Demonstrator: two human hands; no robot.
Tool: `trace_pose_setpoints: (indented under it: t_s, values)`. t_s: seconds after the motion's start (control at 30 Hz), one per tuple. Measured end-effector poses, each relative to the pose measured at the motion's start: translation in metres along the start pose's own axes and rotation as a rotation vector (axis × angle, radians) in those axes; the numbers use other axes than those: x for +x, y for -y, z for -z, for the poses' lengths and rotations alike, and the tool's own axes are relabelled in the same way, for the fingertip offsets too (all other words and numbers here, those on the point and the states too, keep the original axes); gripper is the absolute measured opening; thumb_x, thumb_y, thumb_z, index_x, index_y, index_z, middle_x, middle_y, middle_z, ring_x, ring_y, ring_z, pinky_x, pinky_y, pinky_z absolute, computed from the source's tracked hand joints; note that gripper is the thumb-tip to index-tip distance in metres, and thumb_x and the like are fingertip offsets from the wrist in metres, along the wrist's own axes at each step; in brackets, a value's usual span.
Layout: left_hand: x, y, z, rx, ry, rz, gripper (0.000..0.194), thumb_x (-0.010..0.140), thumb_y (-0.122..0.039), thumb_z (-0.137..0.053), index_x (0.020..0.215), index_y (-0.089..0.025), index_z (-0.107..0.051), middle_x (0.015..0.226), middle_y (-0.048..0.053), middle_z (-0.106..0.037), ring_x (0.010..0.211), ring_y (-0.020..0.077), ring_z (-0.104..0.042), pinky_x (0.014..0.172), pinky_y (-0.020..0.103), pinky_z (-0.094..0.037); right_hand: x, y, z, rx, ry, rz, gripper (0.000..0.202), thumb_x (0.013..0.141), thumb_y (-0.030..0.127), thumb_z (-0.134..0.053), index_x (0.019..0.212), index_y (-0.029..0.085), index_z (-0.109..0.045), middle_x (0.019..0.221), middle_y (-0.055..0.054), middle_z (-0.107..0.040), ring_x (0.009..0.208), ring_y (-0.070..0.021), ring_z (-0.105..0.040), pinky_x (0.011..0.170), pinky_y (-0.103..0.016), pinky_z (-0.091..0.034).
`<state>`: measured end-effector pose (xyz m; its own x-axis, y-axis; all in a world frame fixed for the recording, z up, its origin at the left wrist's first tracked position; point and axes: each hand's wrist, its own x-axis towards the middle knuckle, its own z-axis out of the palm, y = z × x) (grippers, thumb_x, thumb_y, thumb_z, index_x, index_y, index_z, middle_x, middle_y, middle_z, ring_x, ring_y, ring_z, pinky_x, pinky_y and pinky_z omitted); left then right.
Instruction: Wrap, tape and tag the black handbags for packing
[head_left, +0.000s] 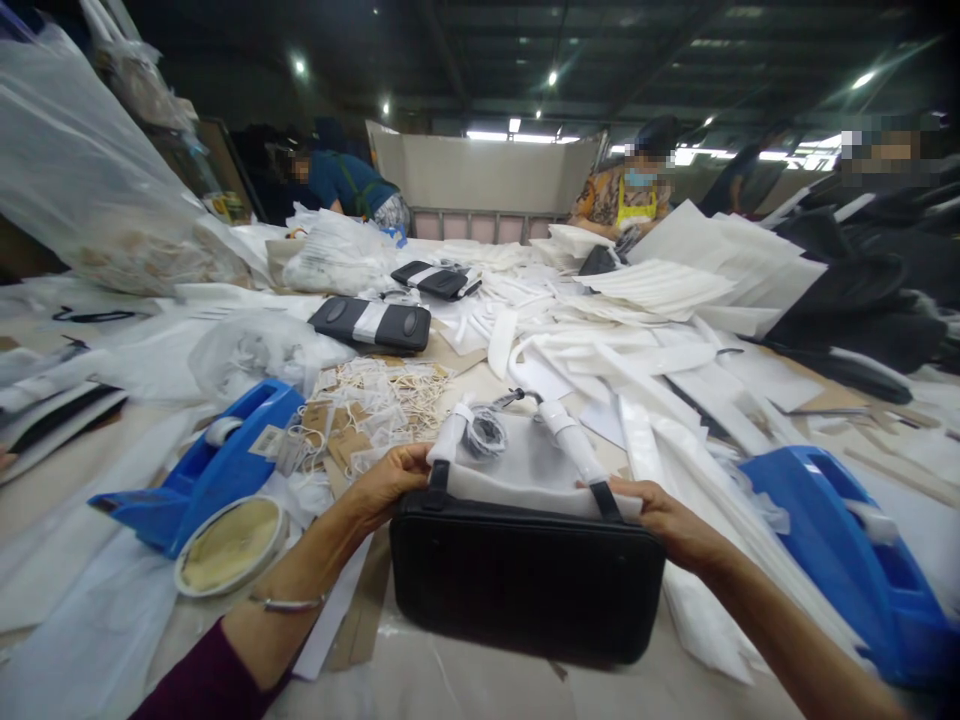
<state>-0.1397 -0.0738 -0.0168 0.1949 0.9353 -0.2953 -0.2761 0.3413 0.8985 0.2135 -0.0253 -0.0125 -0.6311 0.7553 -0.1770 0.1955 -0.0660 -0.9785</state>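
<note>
You are holding a soft white foam sheet [536, 475] with both hands, just above a black rectangular leather-like bag [525, 580]. The bag is resting on the pale table [450, 695] directly in front of you, and its broad dark side is facing you. With your left hand [391, 485], you are pinching the left end of the sheet; the thumb and fingertips are coming nearly together there, beside the bag's left black strap. With your right hand [671, 518], you are gripping the right end; the forefinger is lying along the sheet near the right strap, while the other fingers are partly hiding, so their exact curl you cannot tell. Between the hands, white-wrapped handles [571, 440] are reaching away from you, and a grey plastic-wrapped coil [486, 432] is lying between them. Blue plastic tape dispensers [847, 560] are standing to both sides, apart from your fingers.
</note>
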Motion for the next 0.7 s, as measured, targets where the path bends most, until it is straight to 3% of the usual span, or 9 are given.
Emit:
trace_pose_setpoints:
  t_s: [0.1,0.3,0.47,0.6,0.7]
  values:
    - [-0.003,-0.002,0.001,0.008,0.02,0.017,0.022,0.054,-0.011,-0.074,0.077,-0.013,-0.074,0.062,0.003,-0.068,0.06,0.015,-0.062,0.061,0.024,-0.047,-0.005,-0.002,0.001,0.033,-0.011,-0.026,0.038,0.068,0.027,-0.069,0.105,0.022,-0.074,0.102,-0.008,-0.07,0.096,-0.0288,-0.063,0.094,-0.043,-0.044]
    - [-0.004,-0.004,-0.005,0.14,0.069,0.001,0.008,0.058,-0.009,-0.069,0.063,-0.015,-0.072,0.072,0.001,-0.07,0.05,0.0088,-0.052,0.058,0.023,-0.041,-0.002,0.017,-0.004,-0.135,0.137,0.025,0.028,0.079,0.039,-0.063,0.091,0.019,-0.077,0.116,-0.01,-0.063,0.108,-0.0291,-0.057,0.097,-0.038,-0.041]
    - [-0.005,-0.009,-0.001,0.23,0.083,-0.047,0.008,0.061,-0.015,-0.069,0.068,-0.016,-0.073,0.089,0.003,-0.071,0.075,0.0167,-0.061,0.074,0.026,-0.044,-0.005,0.025,-0.001,-0.178,0.184,0.028,0.036,0.084,0.045,-0.058,0.107,0.021,-0.073,0.119,-0.009,-0.064,0.11,-0.0293,-0.057,0.102,-0.042,-0.038]
    - [-0.013,-0.023,0.014,0.425,0.173,-0.133,0.01,0.07,-0.024,-0.067,0.065,-0.016,-0.072,0.1,0.006,-0.069,0.1,0.0236,-0.059,0.094,0.032,-0.039,-0.025,0.014,0.012,-0.185,0.062,0.048,0.042,0.083,0.044,-0.061,0.119,0.024,-0.067,0.127,-0.009,-0.061,0.123,-0.0324,-0.049,0.109,-0.048,-0.029]
    - [-0.021,-0.033,0.026,0.538,0.17,-0.148,0.014,0.075,-0.029,-0.066,0.081,-0.019,-0.073,0.101,0.005,-0.068,0.102,0.0242,-0.058,0.097,0.035,-0.038,-0.042,0.005,0.017,-0.11,-0.056,-0.041,0.044,0.082,0.041,-0.063,0.124,0.028,-0.063,0.134,-0.008,-0.057,0.129,-0.0321,-0.044,0.112,-0.05,-0.024]
